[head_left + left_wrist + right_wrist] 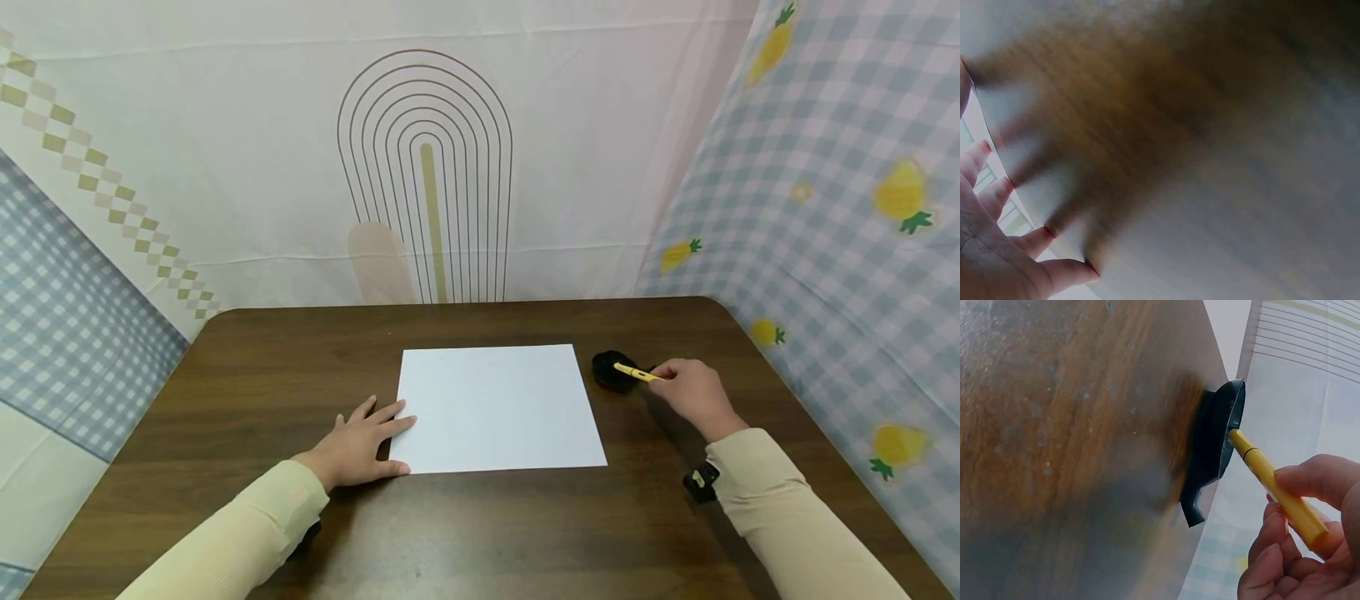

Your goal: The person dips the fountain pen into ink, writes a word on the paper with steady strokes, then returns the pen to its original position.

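A blank white sheet of paper [498,408] lies on the brown wooden table. My left hand [360,446] is spread flat at its left edge, with fingertips and thumb resting on the paper. In the left wrist view the fingers of that hand [1004,250] are apart and hold nothing. To the right of the paper, my right hand [693,396] pinches a yellow marker [1282,494] between thumb and fingers. The marker's narrow end meets a small black round holder [1217,437] with a bent tab, which stands on the tabletop. Whether the marker sits inside it I cannot tell.
The table [480,533] has a rounded far edge against a white hanging cloth [585,150] printed with arches. A blue checked cloth [825,250] with yellow fruit hangs along the right side.
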`<state>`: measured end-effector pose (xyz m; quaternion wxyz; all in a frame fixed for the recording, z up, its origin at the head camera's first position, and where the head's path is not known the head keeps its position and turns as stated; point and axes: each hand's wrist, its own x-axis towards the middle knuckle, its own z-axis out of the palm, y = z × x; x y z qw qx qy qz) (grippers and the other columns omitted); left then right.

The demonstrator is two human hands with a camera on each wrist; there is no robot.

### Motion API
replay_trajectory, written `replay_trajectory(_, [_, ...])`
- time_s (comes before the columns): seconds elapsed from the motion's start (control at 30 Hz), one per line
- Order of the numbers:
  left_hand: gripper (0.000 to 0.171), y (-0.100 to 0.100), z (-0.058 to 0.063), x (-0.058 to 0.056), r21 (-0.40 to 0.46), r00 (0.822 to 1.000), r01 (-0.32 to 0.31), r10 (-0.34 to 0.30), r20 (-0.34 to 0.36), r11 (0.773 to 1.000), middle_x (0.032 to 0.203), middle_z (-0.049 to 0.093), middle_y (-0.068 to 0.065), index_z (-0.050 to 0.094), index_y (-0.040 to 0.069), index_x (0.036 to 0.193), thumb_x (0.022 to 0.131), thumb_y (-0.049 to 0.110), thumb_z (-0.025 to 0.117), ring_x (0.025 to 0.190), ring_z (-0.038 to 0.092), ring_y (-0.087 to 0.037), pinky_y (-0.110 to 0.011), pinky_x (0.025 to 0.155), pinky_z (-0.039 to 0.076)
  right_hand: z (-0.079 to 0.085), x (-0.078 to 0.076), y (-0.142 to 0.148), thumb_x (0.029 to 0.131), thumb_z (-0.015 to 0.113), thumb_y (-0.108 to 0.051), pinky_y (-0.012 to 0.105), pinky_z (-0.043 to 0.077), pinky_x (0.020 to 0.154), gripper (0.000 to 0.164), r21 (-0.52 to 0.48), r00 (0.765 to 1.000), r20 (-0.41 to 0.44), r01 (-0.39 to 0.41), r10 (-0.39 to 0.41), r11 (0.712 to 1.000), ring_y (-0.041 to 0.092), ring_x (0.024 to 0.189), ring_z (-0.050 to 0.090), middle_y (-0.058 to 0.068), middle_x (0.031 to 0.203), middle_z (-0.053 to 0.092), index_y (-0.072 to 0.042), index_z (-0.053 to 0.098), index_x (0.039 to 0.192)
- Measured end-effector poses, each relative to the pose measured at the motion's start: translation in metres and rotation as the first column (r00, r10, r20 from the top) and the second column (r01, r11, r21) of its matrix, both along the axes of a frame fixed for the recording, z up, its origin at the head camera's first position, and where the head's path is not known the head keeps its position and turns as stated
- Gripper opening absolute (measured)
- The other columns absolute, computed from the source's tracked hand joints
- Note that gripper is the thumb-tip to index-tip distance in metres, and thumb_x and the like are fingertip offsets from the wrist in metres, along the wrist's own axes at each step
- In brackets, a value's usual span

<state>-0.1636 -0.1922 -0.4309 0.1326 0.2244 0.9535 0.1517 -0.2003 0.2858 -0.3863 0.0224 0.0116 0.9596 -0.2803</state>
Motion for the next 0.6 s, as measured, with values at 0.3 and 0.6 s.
replay_trajectory(0.3, [0.074, -0.001, -0.001, 0.000, 0.005, 1.000, -0.001, 0.001, -0.002, 1.000, 0.157, 0.030, -0.008, 0.046, 0.019, 0.146, 0.084, 0.052, 0.068, 0.142, 0.016, -0.048, -0.080, 0.095, 0.019, -0.009, -0.002, -0.002, 0.088, 0.059, -0.014, 0.031, 0.039, 0.057, 0.026, -0.038, 0.999, -0.025, 0.034, -0.035, 0.999, 0.023, 0.069, 0.050, 0.017, 0.090, 0.066, 0.005, 0.068, 0.103])
replay_trajectory(0.6, [0.074, -0.001, -0.003, -0.001, 0.003, 1.000, 0.004, -0.004, -0.009, 1.000, 0.157, 0.030, -0.007, 0.046, 0.020, 0.146, 0.084, 0.054, 0.067, 0.142, 0.016, -0.048, -0.080, 0.095, 0.019, -0.012, -0.004, -0.002, 0.088, 0.059, -0.014, 0.031, 0.039, 0.058, 0.025, -0.040, 0.999, -0.030, 0.044, -0.046, 0.998, 0.024, 0.070, 0.051, 0.018, 0.092, 0.066, 0.005, 0.067, 0.102])
